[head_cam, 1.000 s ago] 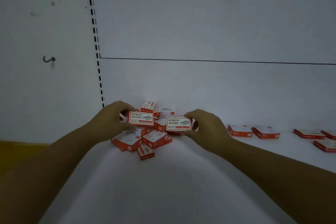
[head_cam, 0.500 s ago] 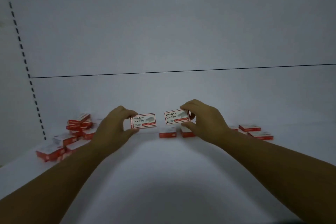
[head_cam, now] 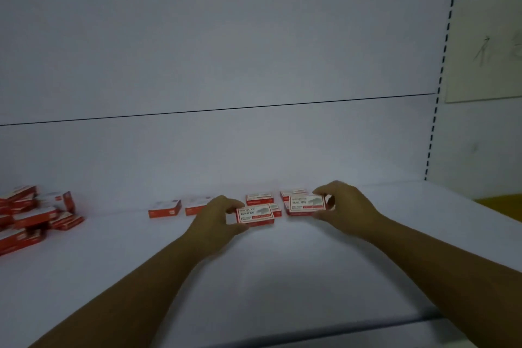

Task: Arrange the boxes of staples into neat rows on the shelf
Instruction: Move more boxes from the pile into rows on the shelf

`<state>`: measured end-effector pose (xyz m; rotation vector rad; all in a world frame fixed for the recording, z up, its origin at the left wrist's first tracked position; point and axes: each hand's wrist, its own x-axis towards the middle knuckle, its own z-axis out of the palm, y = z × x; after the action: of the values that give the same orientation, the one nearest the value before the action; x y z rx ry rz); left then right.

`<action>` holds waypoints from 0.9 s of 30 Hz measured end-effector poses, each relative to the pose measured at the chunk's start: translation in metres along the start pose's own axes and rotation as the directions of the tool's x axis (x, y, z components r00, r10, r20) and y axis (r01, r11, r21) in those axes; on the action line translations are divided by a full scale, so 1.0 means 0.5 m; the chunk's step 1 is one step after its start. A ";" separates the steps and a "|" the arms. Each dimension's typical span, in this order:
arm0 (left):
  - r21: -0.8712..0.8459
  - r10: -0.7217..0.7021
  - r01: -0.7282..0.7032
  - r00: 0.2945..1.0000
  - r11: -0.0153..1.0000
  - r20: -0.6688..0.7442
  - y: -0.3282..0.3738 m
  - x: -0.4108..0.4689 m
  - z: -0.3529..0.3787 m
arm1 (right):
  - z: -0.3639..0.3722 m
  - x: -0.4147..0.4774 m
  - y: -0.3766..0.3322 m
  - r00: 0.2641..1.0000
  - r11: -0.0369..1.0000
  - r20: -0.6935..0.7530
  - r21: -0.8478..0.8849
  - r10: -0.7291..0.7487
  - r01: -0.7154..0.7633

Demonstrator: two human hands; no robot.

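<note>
On the white shelf (head_cam: 254, 277), toward its back, the person's left hand (head_cam: 214, 217) pinches one red-and-white staple box, the left box (head_cam: 255, 215), by its end, label facing up. It sits low over the shelf; I cannot tell whether it touches. Just beside it, the right hand (head_cam: 347, 206) grasps the right box (head_cam: 307, 203) between thumb and curled fingers, over boxes that already lie flat. The laid-out boxes (head_cam: 164, 208) run leftward from the hands along the back panel (head_cam: 254, 65), some partly hidden behind the hands. Well apart, at the shelf's far left, a loose heap (head_cam: 31, 217) of the same boxes lies at odd angles, some stacked. Every box looks closed. A slotted upright (head_cam: 440, 79) stands at the right.
</note>
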<state>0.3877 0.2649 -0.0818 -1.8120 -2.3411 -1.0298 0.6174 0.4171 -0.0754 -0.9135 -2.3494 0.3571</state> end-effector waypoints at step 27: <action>-0.018 -0.085 0.089 0.981 0.996 0.177 -0.063 -0.019 -0.043 | 0.038 -0.008 -0.085 0.999 0.997 0.031 -0.080 0.026 -0.023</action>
<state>0.3555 0.2426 -0.0838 -1.8989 -2.5396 -0.9494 0.5859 0.3825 -0.0734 -0.9818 -2.3984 0.2919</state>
